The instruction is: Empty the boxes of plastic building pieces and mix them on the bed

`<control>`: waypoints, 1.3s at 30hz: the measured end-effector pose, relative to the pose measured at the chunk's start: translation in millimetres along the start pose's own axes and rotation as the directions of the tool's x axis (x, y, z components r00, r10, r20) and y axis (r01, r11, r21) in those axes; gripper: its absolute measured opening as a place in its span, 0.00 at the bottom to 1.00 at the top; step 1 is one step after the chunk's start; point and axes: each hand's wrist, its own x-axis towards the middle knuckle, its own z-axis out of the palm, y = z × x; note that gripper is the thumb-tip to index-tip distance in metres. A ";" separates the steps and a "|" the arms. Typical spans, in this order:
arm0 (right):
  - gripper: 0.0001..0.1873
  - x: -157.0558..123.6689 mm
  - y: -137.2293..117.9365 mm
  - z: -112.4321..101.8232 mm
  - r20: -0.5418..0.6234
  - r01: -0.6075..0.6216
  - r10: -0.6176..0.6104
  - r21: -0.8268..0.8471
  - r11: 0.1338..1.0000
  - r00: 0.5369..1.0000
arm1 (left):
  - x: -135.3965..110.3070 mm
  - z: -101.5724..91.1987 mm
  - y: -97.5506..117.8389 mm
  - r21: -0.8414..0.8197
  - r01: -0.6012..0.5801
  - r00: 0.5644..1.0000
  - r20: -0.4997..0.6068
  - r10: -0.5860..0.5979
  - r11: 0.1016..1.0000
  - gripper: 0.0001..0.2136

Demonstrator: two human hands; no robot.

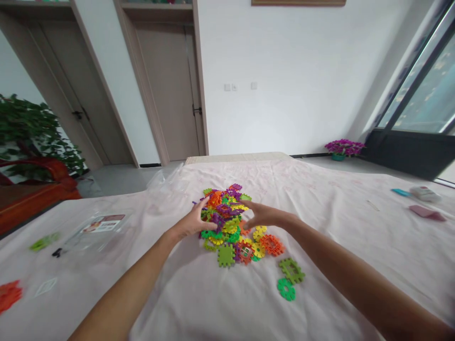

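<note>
A heap of plastic interlocking pieces [231,225] in purple, orange, yellow and green lies on the cloth-covered table [199,293]. My left hand [196,219] curves around the heap's left side, thumb and fingers apart. On the opposite side my right hand [261,215] reaches in with its fingers spread. Both hands touch or nearly touch the pile; exact contact is hard to see. At the near edge lie a light green square piece [226,255] and an orange square piece [272,245]. A green square frame [291,270] and a green flower-shaped disc [286,289] sit apart, nearer to me.
A clear plastic package [101,232] lies to the left, with green pieces [44,241] and an orange piece [10,296] farther out. At the right are a pink cloth-like item [426,212], a white bundle [424,193] and a blue item [401,192]. A wooden chair [39,189] stands left.
</note>
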 end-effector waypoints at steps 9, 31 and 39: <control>0.62 -100.8 41.0 40.6 0.048 -0.162 0.201 -0.425 0.891 0.979 | -47.7 60.7 -10.5 0.579 -0.121 0.993 0.079 0.092 0.806 0.60; 0.30 74.2 -31.6 103.9 -0.071 0.150 -0.141 0.145 0.978 0.987 | -39.6 -27.7 -12.3 0.354 -0.027 0.918 -0.361 0.163 0.935 0.23; 0.18 50.1 41.1 43.7 -0.457 -0.057 0.028 -0.050 0.997 0.889 | -24.2 -61.9 -75.1 -0.089 0.287 0.633 -0.730 -0.259 0.954 0.40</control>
